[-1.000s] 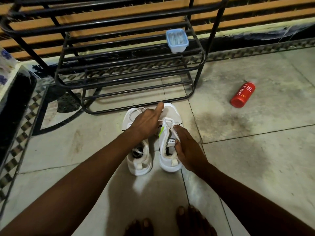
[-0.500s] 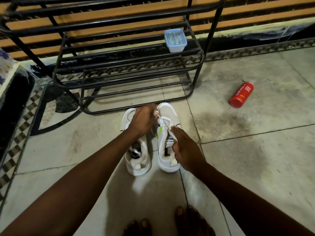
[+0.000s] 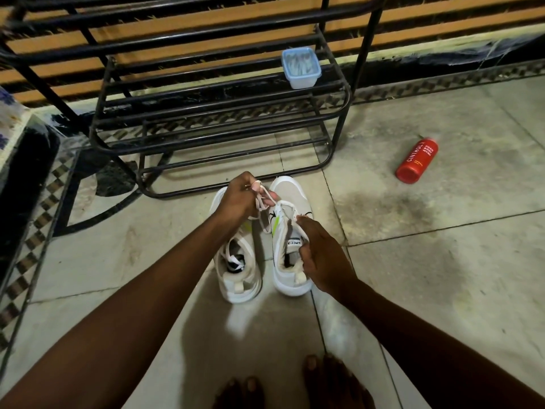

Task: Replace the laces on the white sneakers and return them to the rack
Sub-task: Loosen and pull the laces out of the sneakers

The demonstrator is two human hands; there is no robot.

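Lace [image 3: 263, 203]: limp, light, likely slippery.
Left hand [image 3: 237, 199]: I am pinching the lace near the eyelets.
Right hand [image 3: 323, 256]: I am gripping the sneaker [image 3: 290, 187] by its collar.

Pale stone floor tiles [image 3: 442, 276] fill most of the frame, with a dark stain right of centre. A checkered border [image 3: 442, 82] edges the floor at upper right. At upper centre a black metal rack [image 3: 212, 143] stands before orange slats [image 3: 165, 35]. The light is dim.
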